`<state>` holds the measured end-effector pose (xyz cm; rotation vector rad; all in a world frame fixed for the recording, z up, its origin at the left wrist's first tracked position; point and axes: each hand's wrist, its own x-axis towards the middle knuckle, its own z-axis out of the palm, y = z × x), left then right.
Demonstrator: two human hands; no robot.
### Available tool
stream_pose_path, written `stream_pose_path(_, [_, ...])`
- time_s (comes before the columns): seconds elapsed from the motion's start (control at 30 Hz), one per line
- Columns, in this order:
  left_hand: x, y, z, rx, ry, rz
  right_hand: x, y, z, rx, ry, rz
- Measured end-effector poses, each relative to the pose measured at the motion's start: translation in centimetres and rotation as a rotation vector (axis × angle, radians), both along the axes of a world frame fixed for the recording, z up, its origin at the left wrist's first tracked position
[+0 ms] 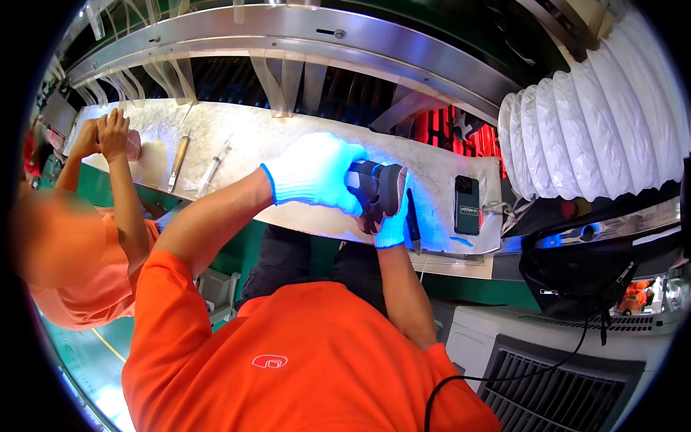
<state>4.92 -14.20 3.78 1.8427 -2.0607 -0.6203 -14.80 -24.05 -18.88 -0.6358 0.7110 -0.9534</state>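
Observation:
Under bright blue light, a small dark grey shoe (372, 189) with a strap is held above the pale work surface (252, 137). My left hand (317, 173), in a knit glove, grips it from the left side. On its lower right, my right hand (391, 227), also gloved, holds the same shoe; most of those fingers are hidden behind it. The sole faces to the right. Just right of my right hand lies a dark, slim tool (412, 219) with a pointed metal tip.
A dark phone (467, 205) and a thin blue strip (461, 241) lie to the right; a syringe (213, 168) and a wooden-handled tool (178, 163) to the left. A co-worker's hands (106, 135) hold something pinkish. A metal rail (302, 29) and white duct (590, 122) border the bench.

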Motion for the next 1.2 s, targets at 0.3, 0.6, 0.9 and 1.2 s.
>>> stream_pose_path(0.3, [-3.1,-2.2,1.2,0.044,-0.101,0.037,-3.3,2.3,10.4,-0.645,-0.059,-0.012])
stream_pose_path(0.6, [-4.7,-1.4,2.6,0.085,-0.031,0.067,-3.6,0.2,9.0,-0.601,-0.133,0.019])
stream_pose_path(0.9, [-4.8,-1.8,1.5,-0.016,-0.123,-0.055,-7.7,-2.9,15.1,-0.672,-0.006,0.28])
stream_pose_path(1.2, [-3.8,-2.3,1.8,0.052,-0.139,-0.052,-7.9,-1.0,13.8,-0.554,-0.013,0.22])
